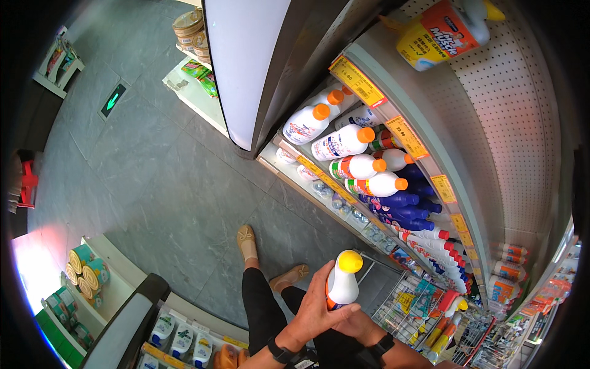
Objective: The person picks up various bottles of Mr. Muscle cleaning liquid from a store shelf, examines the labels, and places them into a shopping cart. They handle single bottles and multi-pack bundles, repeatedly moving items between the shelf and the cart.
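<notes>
A white plastic bottle (345,289) with a yellow cap and an orange label stands tilted in front of my body. My left hand (313,306) wraps around its lower part, thumb across the near side. Partly hidden behind that thumb, my right hand (357,326) supports the bottle low on its right side. Beyond the bottle, a shelf holds white bottles with orange caps (341,143), several dark blue bottles (401,212) and red-capped white bottles (433,244).
A wire shopping cart (392,302) with packages stands at my right. The upper shelf's edge (405,110) juts out, bearing a Mr Muscle bottle (438,39). Pump-topped bottles (182,339) fill a shelf at lower left. Grey floor tiles (175,184) stretch ahead.
</notes>
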A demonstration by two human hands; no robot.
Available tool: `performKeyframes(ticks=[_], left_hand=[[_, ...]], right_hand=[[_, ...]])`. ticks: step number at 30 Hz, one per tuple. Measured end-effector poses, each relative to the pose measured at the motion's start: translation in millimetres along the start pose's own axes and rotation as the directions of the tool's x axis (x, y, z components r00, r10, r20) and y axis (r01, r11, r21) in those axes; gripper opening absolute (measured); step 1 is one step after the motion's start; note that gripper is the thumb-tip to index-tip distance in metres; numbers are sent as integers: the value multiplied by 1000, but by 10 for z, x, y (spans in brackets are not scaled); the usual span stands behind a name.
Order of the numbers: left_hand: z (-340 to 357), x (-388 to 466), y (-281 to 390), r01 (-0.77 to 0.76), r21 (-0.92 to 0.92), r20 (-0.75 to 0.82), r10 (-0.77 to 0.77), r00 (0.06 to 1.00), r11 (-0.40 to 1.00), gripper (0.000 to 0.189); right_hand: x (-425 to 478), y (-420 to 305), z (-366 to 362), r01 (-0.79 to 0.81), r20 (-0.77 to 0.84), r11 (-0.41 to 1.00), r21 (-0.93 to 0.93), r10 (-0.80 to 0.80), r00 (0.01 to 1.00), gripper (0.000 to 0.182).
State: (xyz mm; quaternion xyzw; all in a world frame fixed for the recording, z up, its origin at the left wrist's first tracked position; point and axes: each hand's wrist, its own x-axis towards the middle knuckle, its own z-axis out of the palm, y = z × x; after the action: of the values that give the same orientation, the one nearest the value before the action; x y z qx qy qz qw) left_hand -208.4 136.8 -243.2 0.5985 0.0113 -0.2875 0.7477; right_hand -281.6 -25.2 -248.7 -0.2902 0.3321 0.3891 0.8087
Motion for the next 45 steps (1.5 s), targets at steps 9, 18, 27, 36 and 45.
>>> performKeyframes(ticks=[9, 18, 27, 36, 45], left_hand=[[-29, 21, -8, -14, 31, -27, 15, 1000, 999, 102], [-33, 57, 59, -28, 86, -17, 29, 999, 996, 101], [4, 76, 263, -25, 116, 27, 22, 999, 993, 102], [46, 70, 582, -43, 79, 87, 36, 996, 996, 100], [141, 24, 986, -42, 83, 145, 30, 989, 996, 103]], right_hand=[[41, 14, -26, -43, -61, 999, 13, 44, 997, 97], [36, -68, 40, -10, -27, 995, -95, 8, 1000, 93], [-17, -92, 45, 24, 7, 1000, 15, -24, 1000, 78], [-156, -194, 183, 110, 44, 990, -84, -106, 993, 63], [-316, -290, 78, 133, 87, 987, 92, -141, 986, 52]])
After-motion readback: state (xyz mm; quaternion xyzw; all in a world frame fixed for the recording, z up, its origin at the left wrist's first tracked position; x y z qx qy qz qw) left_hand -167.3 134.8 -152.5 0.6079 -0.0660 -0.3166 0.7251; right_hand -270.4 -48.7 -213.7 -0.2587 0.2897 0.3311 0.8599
